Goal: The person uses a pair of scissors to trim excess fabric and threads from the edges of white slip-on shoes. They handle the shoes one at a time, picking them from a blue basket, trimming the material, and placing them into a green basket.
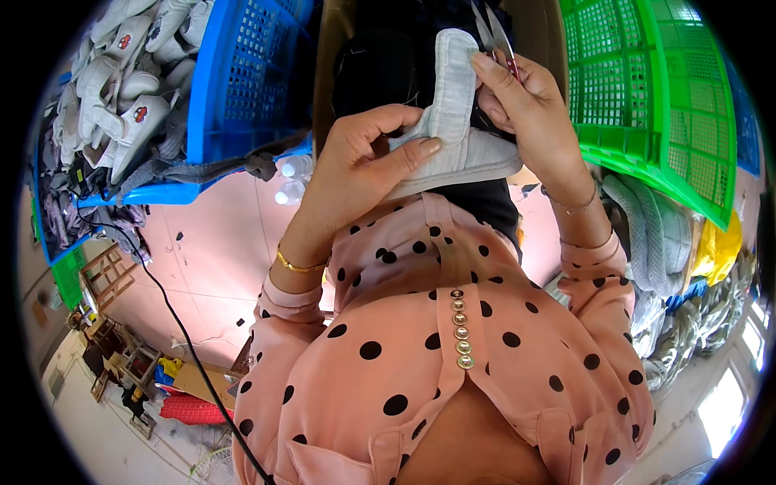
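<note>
Head view: pale shoe [457, 129] between both hands, on the far side of the shirt [485, 356].
Left hand [356, 158] grasps its left side; right hand [529, 105] grips scissors [503, 40], thumb at the upright flap [454, 61]. Likely light, soft, non-slip; sole edge [465, 179] probably firmer, best held there. Streaked grey-white fabric, seamed.

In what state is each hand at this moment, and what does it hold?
Left hand: closed on a light grey shoe.
Right hand: closed around small scissors, thumb at the shoe's edge.
</note>
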Demonstrator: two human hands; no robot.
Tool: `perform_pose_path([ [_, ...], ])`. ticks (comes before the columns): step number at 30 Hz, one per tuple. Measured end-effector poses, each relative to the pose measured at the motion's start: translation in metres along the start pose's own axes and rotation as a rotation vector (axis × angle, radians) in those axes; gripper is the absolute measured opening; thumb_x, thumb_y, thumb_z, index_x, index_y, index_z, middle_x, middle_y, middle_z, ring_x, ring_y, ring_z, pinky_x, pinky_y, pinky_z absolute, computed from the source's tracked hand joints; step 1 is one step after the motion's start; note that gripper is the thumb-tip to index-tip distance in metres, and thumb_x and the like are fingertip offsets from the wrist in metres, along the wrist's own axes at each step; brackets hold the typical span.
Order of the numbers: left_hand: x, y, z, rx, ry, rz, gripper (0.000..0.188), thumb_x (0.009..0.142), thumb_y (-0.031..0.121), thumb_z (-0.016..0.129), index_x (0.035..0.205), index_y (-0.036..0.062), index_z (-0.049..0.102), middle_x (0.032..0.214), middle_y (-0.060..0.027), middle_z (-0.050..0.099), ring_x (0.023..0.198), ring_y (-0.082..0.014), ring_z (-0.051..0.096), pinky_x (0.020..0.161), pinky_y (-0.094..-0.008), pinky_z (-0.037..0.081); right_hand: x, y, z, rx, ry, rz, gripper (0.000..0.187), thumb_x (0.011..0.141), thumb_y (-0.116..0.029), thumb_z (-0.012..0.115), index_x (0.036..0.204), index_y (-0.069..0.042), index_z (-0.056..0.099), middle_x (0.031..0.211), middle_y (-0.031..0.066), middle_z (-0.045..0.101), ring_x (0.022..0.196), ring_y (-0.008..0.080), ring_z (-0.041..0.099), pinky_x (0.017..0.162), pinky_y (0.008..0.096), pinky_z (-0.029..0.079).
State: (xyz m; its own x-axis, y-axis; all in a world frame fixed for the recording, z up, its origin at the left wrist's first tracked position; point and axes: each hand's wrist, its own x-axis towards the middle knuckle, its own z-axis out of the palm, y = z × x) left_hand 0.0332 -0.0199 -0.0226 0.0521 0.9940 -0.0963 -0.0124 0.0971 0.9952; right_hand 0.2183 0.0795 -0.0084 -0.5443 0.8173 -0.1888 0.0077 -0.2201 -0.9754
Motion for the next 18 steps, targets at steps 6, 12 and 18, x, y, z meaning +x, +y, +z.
perform_pose_path([
  [6,0.0,0.011,-0.005,-0.038,-0.079,-0.125,0.021,0.088,0.009,0.07,0.106,-0.0023,0.068,0.089,-0.0027,0.068,0.079,-0.0051,0.056,0.068,-0.0192,0.044,-0.002,0.002,-0.004,-0.261,-0.043,-0.065,0.028,0.095,-0.027,0.065,0.083,-0.002,0.06,0.064,-0.0066,0.044,0.061,0.0009,0.036,0.051,0.0202,0.032],
  [12,-0.001,0.013,0.005,0.078,0.033,-0.001,0.018,0.089,0.006,0.067,0.105,-0.0027,0.068,0.085,-0.0015,0.066,0.075,-0.0032,0.054,0.065,-0.0172,0.042,-0.005,0.0,-0.002,-0.108,-0.058,0.041,0.026,0.095,-0.024,0.065,0.083,-0.001,0.06,0.065,-0.0052,0.05,0.059,0.0015,0.043,0.053,0.0206,0.038],
  [18,0.0,0.013,0.004,0.063,0.03,0.004,0.019,0.091,0.005,0.062,0.107,-0.0039,0.067,0.081,-0.0009,0.065,0.07,-0.0016,0.051,0.061,-0.0161,0.039,-0.01,-0.001,0.008,-0.117,-0.038,0.016,0.025,0.095,-0.021,0.063,0.079,-0.002,0.059,0.064,-0.0042,0.05,0.059,0.0017,0.046,0.054,0.0208,0.04],
])
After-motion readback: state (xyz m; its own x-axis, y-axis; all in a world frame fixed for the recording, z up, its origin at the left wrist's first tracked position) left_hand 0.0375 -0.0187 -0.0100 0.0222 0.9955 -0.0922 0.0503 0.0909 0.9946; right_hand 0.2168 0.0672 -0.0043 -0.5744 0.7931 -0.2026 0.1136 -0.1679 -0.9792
